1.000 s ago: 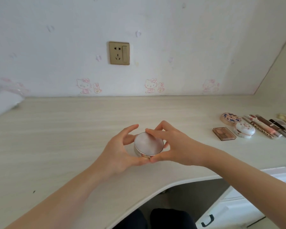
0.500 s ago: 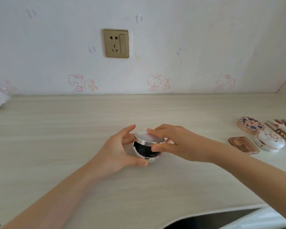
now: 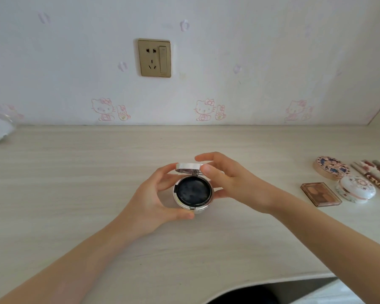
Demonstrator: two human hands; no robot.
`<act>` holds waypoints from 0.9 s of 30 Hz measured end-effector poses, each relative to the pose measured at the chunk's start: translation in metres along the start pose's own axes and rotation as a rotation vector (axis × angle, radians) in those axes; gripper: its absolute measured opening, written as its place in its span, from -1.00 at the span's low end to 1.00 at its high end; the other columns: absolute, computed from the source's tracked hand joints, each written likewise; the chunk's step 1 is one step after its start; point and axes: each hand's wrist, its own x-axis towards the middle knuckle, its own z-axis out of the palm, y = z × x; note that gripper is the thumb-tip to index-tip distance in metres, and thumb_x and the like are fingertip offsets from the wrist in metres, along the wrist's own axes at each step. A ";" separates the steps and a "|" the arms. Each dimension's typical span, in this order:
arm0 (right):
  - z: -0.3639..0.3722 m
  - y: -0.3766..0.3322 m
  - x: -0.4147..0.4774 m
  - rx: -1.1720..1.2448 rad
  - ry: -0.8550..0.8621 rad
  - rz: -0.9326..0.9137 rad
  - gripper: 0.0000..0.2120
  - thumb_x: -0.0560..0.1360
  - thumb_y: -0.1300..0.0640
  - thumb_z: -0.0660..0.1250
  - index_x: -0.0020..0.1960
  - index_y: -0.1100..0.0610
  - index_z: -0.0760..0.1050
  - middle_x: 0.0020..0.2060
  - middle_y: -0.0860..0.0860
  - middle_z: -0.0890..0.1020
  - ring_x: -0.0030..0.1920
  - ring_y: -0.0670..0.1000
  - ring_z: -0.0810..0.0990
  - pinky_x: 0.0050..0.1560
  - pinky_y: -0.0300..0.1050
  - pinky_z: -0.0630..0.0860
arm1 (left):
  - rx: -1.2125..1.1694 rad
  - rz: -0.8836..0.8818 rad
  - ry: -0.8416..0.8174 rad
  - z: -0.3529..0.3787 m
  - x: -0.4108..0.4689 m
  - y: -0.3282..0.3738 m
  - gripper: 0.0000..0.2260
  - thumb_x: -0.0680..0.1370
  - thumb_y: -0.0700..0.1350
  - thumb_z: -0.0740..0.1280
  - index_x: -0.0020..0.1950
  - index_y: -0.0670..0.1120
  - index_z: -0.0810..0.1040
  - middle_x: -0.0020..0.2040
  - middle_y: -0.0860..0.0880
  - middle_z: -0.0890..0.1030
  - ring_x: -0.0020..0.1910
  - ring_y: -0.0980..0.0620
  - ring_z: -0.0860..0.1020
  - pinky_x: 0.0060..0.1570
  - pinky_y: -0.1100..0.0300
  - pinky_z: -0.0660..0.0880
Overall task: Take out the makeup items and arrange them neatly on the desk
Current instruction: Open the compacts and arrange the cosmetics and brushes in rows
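A pale wood-grain counter (image 3: 75, 172) runs along a white wall (image 3: 250, 40) printed with faint pink cartoon cats (image 3: 101, 109). A brass-coloured socket plate with a switch (image 3: 154, 58) is set in the wall above the counter's middle. The counter's front edge curves inward at the lower right. The light is soft and even.

The compact (image 3: 193, 191) is shiny silver outside, with a black, faintly mottled disc inside. The worktop (image 3: 75, 172) is pale beige with wood grain. The wall (image 3: 272, 51) is white with pink cartoon cats and rabbits. The socket (image 3: 154, 58) is gold. The palette (image 3: 320, 194) is brown, the tin (image 3: 330, 167) peach with blue flowers, and the domed case (image 3: 355, 189) white with pinkish ornament.
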 end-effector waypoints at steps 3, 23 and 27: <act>0.002 0.004 0.002 0.078 0.007 -0.017 -0.65 0.54 -0.12 0.21 0.30 -0.06 0.41 0.16 0.01 0.57 0.14 0.00 0.60 0.15 -0.01 0.57 | -0.019 0.004 -0.014 0.000 -0.001 0.003 -0.06 0.04 0.08 0.62 0.37 0.17 0.31 0.15 0.25 0.61 0.26 0.37 0.42 0.14 0.57 0.24; 0.013 0.035 0.006 -0.202 0.063 -0.144 -0.71 0.63 0.01 0.15 0.27 0.00 0.52 0.14 -0.17 0.61 0.20 -0.17 0.54 0.26 -0.09 0.46 | 0.246 -0.024 -0.087 0.003 -0.001 -0.005 0.05 0.21 0.17 0.59 0.51 0.23 -0.02 0.24 0.37 0.49 0.39 0.41 0.18 0.30 0.34 0.16; 0.013 0.037 0.007 -0.215 0.092 -0.131 -0.71 0.62 0.01 0.15 0.27 0.01 0.52 0.11 -0.14 0.63 0.15 -0.20 0.55 0.19 -0.20 0.46 | 0.232 -0.008 -0.023 0.002 -0.001 -0.006 -0.07 0.26 0.12 0.58 0.47 0.21 0.11 0.13 0.38 0.57 0.31 0.43 0.30 0.22 0.44 0.19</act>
